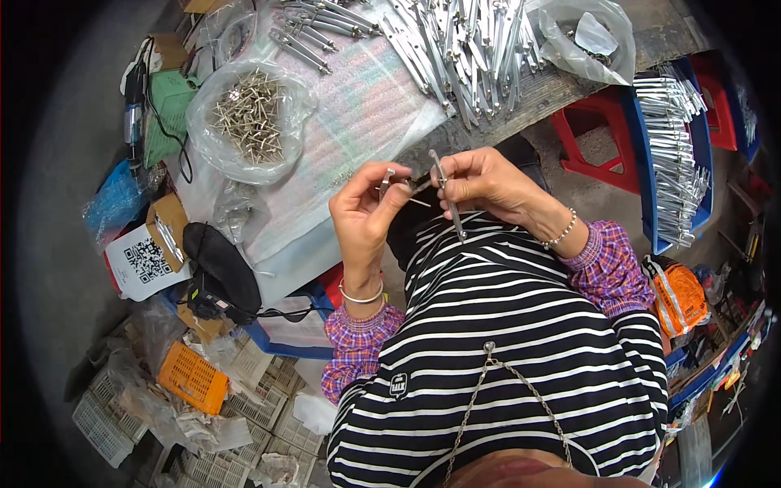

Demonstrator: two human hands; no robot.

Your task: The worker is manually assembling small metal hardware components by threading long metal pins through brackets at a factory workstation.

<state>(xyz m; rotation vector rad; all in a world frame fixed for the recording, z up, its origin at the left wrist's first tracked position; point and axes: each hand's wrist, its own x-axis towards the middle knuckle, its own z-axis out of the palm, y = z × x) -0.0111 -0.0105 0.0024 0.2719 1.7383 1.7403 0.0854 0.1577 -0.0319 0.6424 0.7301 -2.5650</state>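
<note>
In front of my chest, both hands are raised close together at the edge of the bench. The fingers of my left hand are pinched on a small metal piece, mostly covered by the fingertips. A thin pin sticks out from those fingers toward the right. My right hand grips a slim silver metal bar between thumb and fingers, and the bar stands nearly lengthwise to my body. Whether the pin touches the bar I cannot tell.
A clear bag of nail-like metal pins lies on the foam-covered bench. Behind are piled metal strips and another plastic bag. To the right, a blue crate of metal parts and a red stool. A power screwdriver lies left.
</note>
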